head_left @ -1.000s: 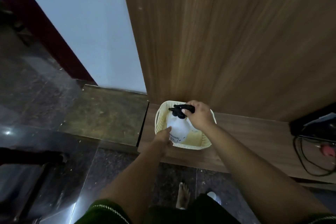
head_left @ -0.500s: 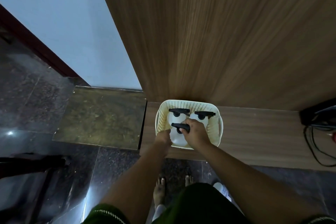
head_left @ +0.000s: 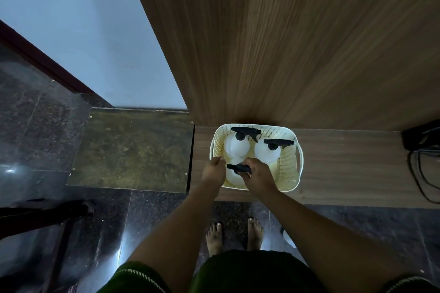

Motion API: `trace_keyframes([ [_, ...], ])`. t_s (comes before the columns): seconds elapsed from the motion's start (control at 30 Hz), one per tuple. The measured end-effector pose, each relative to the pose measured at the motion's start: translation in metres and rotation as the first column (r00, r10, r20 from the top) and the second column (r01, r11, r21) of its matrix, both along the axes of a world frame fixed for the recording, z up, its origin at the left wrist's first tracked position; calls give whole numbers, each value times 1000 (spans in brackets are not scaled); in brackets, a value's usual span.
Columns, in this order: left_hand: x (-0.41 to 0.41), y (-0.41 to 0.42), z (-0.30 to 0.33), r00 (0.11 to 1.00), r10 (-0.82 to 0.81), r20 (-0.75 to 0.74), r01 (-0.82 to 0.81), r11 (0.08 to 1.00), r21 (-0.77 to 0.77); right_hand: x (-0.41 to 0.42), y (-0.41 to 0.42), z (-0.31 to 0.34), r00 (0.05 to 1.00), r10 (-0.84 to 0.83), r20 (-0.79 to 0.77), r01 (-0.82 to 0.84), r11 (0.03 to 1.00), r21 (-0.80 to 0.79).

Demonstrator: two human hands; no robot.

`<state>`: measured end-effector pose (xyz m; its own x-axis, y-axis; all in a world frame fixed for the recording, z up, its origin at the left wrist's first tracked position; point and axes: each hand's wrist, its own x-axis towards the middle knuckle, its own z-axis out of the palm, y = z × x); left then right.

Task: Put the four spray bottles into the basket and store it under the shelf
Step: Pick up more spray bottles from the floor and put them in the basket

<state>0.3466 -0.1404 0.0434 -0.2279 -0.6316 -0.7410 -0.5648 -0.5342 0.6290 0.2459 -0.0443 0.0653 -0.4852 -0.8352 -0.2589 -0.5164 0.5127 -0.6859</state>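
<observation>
A cream perforated basket [head_left: 289, 175] stands on a low wooden ledge [head_left: 345, 169] against a tall wood panel. Three white spray bottles with black trigger heads stand upright inside it: one at the back left [head_left: 237, 146], one at the back right [head_left: 267, 151], one at the front left [head_left: 232, 173]. My right hand [head_left: 258, 176] is closed around the black head of the front-left bottle. My left hand [head_left: 213, 170] rests on the basket's left front rim, fingers curled over it. The basket's front right corner holds nothing.
Black cables [head_left: 421, 173] and a dark device [head_left: 421, 137] lie at the right end of the ledge. A brownish floor slab [head_left: 133, 150] lies left of the ledge, with a dark stool frame [head_left: 42, 216] at lower left. My bare feet [head_left: 234, 234] stand on dark tiles below the ledge.
The bottle in my right hand has come down into the basket's front left. The view has tilted down and now shows two other bottles at the back. My left hand stays at the rim.
</observation>
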Motion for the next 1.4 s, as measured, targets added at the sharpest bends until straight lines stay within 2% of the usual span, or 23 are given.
trace_keyframes([
  [0.1, 0, -3, 1, 997, -68, 23, 69, 997, -45, 4, -1, -7, 1000, 6, -6, -6, 999, -32],
  [0.17, 0, -6, 5, 970, -216, 114, 234, 954, -189, 6, -3, -8, 1000, 1, 16, 0, 998, -59],
  [0.2, 0, -9, 8, 948, -276, 161, 313, 903, -295, 6, -4, -8, 1000, 4, 23, -2, 998, -70],
  [0.27, -7, -19, 16, 899, -368, 236, 437, 729, -528, 6, -3, -8, 1000, 19, 10, -18, 997, -81],
  [0.33, -24, -35, 24, 831, -435, 346, 539, 476, -695, 4, -1, -8, 999, 31, -27, -33, 997, -69],
  [0.4, -44, -53, 31, 716, -515, 471, 661, 283, -695, 2, 2, -10, 999, 24, -38, -26, 998, -57],
  [0.43, -54, -61, 32, 645, -560, 520, 725, 235, -647, 1, 4, -10, 999, 16, -31, -18, 998, -53],
  [0.5, -66, -72, 29, 513, -636, 577, 834, 211, -509, 0, 7, -9, 999, 18, -51, -19, 999, -26],
  [0.57, -73, -76, 26, 405, -663, 630, 901, 172, -398, -2, 8, -9, 976, 80, -201, -72, 996, 47],
  [0.6, -75, -75, 24, 385, -654, 651, 908, 142, -394, -4, 8, -8, 951, 128, -280, -107, 990, 90],
  [0.7, -76, -71, 21, 433, -642, 633, 880, 149, -450, -6, 7, -7, 927, 193, -321, -153, 977, 147],
  [0.83, -66, -70, 16, 504, -699, 508, 827, 221, -516, -9, 11, -7, 961, 161, -224, -133, 982, 134],
  [0.93, -61, -72, 17, 523, -708, 475, 806, 228, -547, -9, 12, -5, 977, 132, -166, -118, 989, 95],
  [1.0, -62, -74, 18, 513, -712, 478, 811, 221, -542, -7, 9, -5, 977, 141, -157, -127, 987, 97],
  [1.1, -70, -75, 17, 442, -718, 537, 856, 158, -492, -1, 3, -6, 967, 184, -178, -160, 977, 141],
  [1.17, -74, -76, 17, 418, -712, 565, 876, 151, -458, 2, 2, -7, 967, 186, -172, -162, 976, 147],
  [1.27, -76, -80, 17, 403, -703, 586, 895, 170, -413, 2, 3, -8, 976, 164, -145, -144, 980, 139],
  [1.4, -74, -81, 17, 453, -702, 550, 875, 233, -424, -1, 4, -10, 976, 156, -150, -139, 983, 119],
])
